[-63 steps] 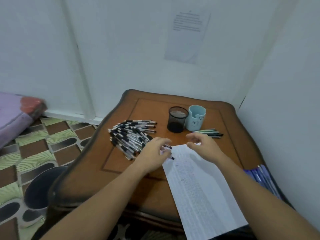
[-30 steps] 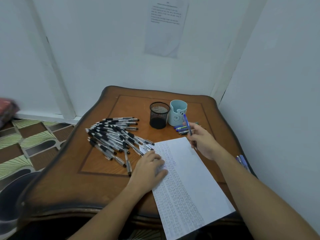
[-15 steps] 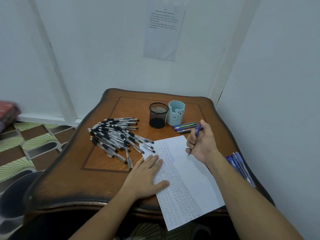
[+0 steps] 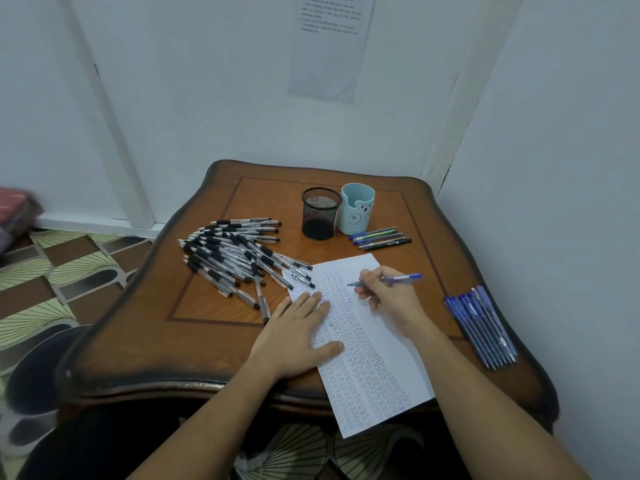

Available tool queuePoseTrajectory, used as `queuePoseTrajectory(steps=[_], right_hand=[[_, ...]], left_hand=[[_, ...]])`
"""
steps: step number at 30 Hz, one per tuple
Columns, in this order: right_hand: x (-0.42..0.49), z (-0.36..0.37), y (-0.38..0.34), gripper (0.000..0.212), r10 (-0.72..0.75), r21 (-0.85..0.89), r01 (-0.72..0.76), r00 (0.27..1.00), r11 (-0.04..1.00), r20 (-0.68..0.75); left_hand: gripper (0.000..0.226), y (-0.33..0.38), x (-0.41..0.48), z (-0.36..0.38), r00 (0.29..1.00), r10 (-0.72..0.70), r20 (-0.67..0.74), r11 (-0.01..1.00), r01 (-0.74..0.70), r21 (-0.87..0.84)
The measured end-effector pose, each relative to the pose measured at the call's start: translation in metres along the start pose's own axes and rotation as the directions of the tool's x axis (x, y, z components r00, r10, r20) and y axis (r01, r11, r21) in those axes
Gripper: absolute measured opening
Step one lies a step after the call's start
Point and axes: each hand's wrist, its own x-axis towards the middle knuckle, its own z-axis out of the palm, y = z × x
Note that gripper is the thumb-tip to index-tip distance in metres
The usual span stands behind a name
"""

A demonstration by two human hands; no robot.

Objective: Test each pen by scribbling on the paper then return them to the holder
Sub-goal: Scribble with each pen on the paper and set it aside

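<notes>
A white sheet of paper (image 4: 374, 368) covered in small scribbles lies on the wooden table (image 4: 145, 334). My left hand (image 4: 298, 334) lies flat on the sheet's left edge. My right hand (image 4: 388, 296) grips a blue pen (image 4: 403, 278) with its tip touching the paper near the top. A black mesh holder (image 4: 320, 213) and a pale blue bear holder (image 4: 356, 207) stand at the back. A heap of several black-grip pens (image 4: 235, 254) lies to the left. Several coloured pens (image 4: 381, 237) lie beside the blue holder.
A row of several blue pens (image 4: 481, 327) lies near the table's right edge. White walls close in behind and to the right. A printed sheet (image 4: 329, 46) hangs on the back wall. Patterned floor tiles (image 4: 52, 282) show on the left.
My right hand picked up a blue pen from beside the holders, turned it tip down and brought it onto the paper. My left hand moved from the pen heap to lie flat on the sheet.
</notes>
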Motion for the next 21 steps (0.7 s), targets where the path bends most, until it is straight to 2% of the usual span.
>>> queuePoseTrajectory(steps=[5,8,12,21], right_hand=[[0.006,0.006,0.005,0.028,-0.094,-0.25,0.068,0.991,0.966,-0.094],[0.011,0.009,0.012,0.032,-0.097,-0.257,0.061,0.987,0.964,-0.131],[0.016,0.009,0.022,0.041,-0.092,-0.217,0.058,0.984,0.974,-0.149],[0.012,0.009,0.028,0.031,-0.146,-0.239,0.119,0.985,0.964,-0.097]], left_hand=[[0.085,-0.002,0.001,0.001,1.0,0.0,0.001,1.0,0.0,-0.015],[0.094,-0.004,0.003,0.003,1.0,0.004,-0.002,1.0,-0.004,-0.02],[0.104,-0.007,0.007,0.004,0.999,-0.02,-0.028,0.993,0.017,-0.113],[0.107,-0.007,0.009,0.002,0.998,-0.034,-0.047,0.984,0.025,-0.177]])
